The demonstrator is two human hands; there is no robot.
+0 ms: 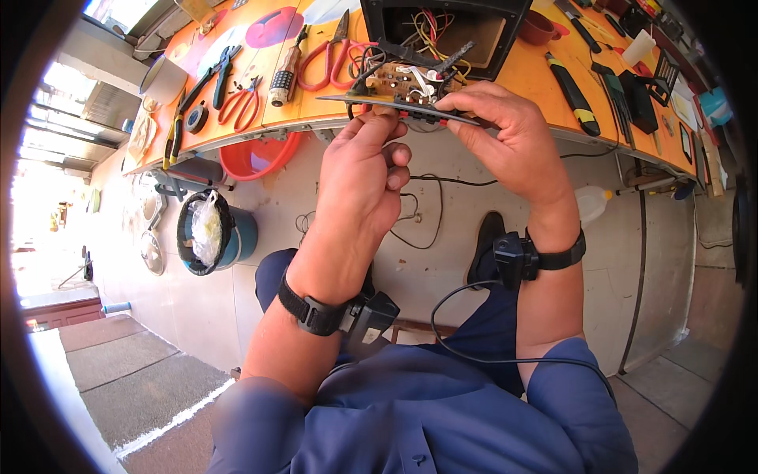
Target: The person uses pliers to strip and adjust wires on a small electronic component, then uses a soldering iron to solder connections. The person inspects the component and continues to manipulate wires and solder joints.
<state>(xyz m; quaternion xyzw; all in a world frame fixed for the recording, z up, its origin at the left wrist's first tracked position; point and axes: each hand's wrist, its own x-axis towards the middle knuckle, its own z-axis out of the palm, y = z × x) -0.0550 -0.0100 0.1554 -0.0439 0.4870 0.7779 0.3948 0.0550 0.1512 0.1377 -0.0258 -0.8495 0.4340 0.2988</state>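
Note:
Both hands are at a thin dark panel [355, 100], held nearly edge-on at the table's front edge. A brown circuit board [388, 77] with small parts and white connectors sits behind it. My right hand [505, 130] grips the panel's right end between thumb and fingers. Against the panel's front side, my left hand [359, 162] has thumb and fingertips pinched together; what lies between them is hidden. Coloured wires [430, 35] run toward the board from an open black box [509, 43] just beyond.
On the orange table [264, 67] lie red-handled snips [328, 63], a screwdriver [286, 75], small red pliers [239, 104] and a yellow-black cutter [572, 93]. Below stand a red basin [260, 158] and a lined bucket [241, 237]. A dark cable [454, 181] crosses the floor.

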